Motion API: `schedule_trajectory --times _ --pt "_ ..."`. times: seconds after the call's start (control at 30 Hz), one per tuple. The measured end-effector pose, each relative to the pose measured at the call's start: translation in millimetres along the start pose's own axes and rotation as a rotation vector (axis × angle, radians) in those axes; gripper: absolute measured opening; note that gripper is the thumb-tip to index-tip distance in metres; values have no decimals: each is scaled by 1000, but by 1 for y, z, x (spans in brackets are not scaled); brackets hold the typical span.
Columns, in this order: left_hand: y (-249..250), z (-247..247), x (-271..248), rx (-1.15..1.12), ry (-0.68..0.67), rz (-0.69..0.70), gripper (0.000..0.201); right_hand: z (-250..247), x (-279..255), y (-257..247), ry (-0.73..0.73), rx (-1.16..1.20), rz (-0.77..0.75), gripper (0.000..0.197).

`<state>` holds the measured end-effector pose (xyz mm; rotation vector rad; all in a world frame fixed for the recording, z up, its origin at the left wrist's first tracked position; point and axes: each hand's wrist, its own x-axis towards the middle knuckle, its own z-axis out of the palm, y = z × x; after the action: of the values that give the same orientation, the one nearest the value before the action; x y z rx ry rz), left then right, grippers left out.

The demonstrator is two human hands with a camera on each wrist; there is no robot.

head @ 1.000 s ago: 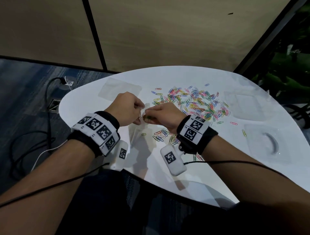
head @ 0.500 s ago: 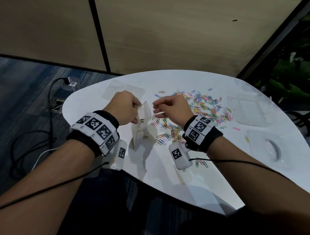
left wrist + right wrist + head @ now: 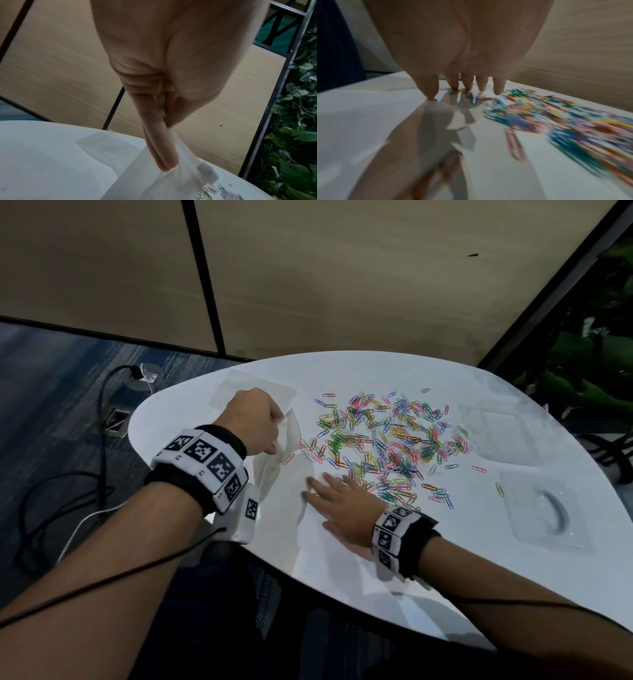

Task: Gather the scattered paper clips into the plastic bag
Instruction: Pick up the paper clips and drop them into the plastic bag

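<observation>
A person leans over a white table [image 3: 445,559]. The left hand [image 3: 251,426] is raised above the table's left part, thumb and fingers [image 3: 159,142] pressed together, pinching the top edge of a clear bag [image 3: 277,453]. The bag hangs down with its bottom resting on the table. The right hand [image 3: 342,508] lies palm down near the front edge, fingers [image 3: 482,84] straight and spread apart, tips touching the table at the near edge of the clips [image 3: 387,440]. The coloured clips lie scattered across the middle of the table, right of the bag, all outside it as far as can be seen. More flat clear bags [image 3: 537,508] lie at the right side.
</observation>
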<state>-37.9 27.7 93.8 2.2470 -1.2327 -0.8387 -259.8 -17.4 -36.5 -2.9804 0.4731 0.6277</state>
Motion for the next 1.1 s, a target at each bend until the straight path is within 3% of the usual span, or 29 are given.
schedule_trajectory --times 0.17,0.33,0.47,0.6,0.67,0.77,0.83,0.97,1.1 --pt "4 4 -3 13 -14 31 32 6 -20 45 -14 46 252 53" --pt "8 11 -5 -2 -32 74 28 1 -3 60 156 122 212 14" --pt "9 15 -4 -13 -54 99 28 -12 5 73 154 239 380 18" --pt "12 19 -5 -39 -78 105 32 -28 -5 89 355 672 628 14" --pt "15 22 -6 -61 -90 104 32 -39 -12 93 460 1054 712 15" --pt "20 27 -7 -74 -99 102 31 -69 -17 81 566 1791 626 27" --pt "21 28 -8 -72 -94 97 31 -87 -15 71 565 2011 526 27" --pt "22 30 -8 -111 -69 78 31 -102 -8 46 469 2128 381 31" --pt "23 30 -9 -131 -65 89 30 -102 2 22 455 1972 455 28"
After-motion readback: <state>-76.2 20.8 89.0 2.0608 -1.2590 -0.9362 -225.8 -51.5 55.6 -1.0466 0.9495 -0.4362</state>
